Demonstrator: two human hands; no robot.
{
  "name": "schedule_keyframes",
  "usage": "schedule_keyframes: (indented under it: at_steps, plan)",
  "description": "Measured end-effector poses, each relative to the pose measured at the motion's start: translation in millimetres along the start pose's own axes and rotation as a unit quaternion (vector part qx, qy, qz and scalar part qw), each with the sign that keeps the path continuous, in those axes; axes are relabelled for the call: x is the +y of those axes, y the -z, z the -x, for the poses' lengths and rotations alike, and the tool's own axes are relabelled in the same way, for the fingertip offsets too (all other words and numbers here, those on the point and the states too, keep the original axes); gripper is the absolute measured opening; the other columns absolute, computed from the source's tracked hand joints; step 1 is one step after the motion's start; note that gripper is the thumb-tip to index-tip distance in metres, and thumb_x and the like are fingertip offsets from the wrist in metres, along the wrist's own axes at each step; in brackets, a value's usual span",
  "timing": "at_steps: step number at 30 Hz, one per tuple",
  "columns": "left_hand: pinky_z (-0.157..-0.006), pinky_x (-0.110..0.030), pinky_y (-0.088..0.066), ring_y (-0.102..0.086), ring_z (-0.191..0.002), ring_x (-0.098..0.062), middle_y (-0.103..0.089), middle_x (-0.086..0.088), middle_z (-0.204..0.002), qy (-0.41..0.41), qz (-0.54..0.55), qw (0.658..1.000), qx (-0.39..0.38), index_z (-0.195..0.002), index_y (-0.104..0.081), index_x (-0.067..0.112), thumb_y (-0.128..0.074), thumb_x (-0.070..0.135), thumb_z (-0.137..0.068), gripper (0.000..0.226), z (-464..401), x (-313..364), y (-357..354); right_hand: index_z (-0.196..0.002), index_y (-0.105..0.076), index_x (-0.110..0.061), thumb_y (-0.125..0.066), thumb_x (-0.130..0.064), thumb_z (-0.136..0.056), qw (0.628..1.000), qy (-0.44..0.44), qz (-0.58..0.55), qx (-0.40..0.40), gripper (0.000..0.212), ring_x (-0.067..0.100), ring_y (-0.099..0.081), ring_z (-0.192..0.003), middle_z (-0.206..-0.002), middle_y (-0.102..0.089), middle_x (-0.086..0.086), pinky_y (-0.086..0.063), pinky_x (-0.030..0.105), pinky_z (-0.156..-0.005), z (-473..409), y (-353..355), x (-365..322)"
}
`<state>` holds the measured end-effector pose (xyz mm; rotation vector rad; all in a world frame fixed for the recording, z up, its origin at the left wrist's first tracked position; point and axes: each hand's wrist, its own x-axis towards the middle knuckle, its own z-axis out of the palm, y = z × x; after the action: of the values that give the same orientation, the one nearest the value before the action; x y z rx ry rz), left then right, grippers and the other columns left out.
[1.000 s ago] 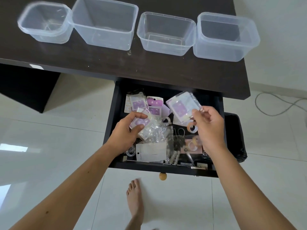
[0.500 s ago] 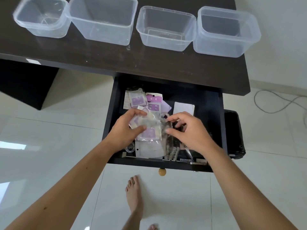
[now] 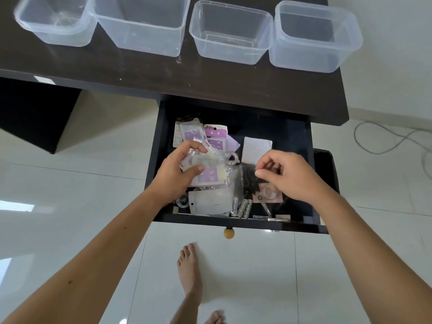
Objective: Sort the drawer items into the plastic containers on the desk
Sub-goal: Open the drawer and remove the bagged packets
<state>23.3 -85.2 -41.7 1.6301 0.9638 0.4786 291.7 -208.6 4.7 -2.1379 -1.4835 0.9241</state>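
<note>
The left hand (image 3: 177, 176) fingers pinch light, slippery plastic packets (image 3: 205, 169), best gripped by their edges, while the right hand (image 3: 287, 176) fingers pinch together, contents unclear.

containers (image 3: 140, 24): two leftmost cut by top edge | right hand (image 3: 294, 176): I can't tell what its fingertips pinch | packet print (image 3: 210, 175): too small to read
</note>
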Motion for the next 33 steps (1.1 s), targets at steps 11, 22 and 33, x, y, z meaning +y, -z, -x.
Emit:
schedule_keyframes:
  at_steps: [11,22,33]
  plan:
    - [-0.045,-0.021,-0.042,-0.046,-0.046,-0.007,-0.064,0.009,-0.138,0.031,-0.002,0.998,0.05,-0.109,-0.065,0.033,-0.068,0.018,-0.102,0.017,1.1,1.5,0.3,-0.102,-0.071,-0.018,-0.072,-0.012,-0.099,0.95,-0.035,-0.277,0.138,0.007,0.016,-0.065,-0.064,-0.09,-0.077,0.009,-0.054,0.03,-0.062,-12.1,2.2,-34.1]
    - [-0.106,-0.018,-0.045,-0.059,-0.124,-0.004,-0.068,0.018,-0.122,0.005,-0.02,0.999,0.043,-0.112,-0.063,0.03,-0.081,0.026,-0.092,0.027,6.1,10.9,4.1,-0.096,-0.073,-0.021,-0.082,-0.037,-0.092,0.973,-0.047,-0.213,0.071,0.018,0.012,-0.072,-0.074,-0.089,-0.077,0.0,-0.058,0.019,-0.067,-28.9,-63.4,-52.2]
    - [-0.084,-0.025,-0.049,-0.057,-0.104,-0.002,-0.063,0.027,-0.104,0.002,-0.047,0.999,0.027,-0.123,-0.053,0.043,-0.08,0.02,-0.093,0.046,22.3,2.8,54.7,-0.107,-0.075,-0.015,-0.087,-0.048,-0.084,0.981,-0.121,-0.04,0.146,0.042,0.015,-0.07,-0.093,-0.096,-0.074,-0.003,-0.05,0.023,-0.069,-72.6,-86.5,-45.2]
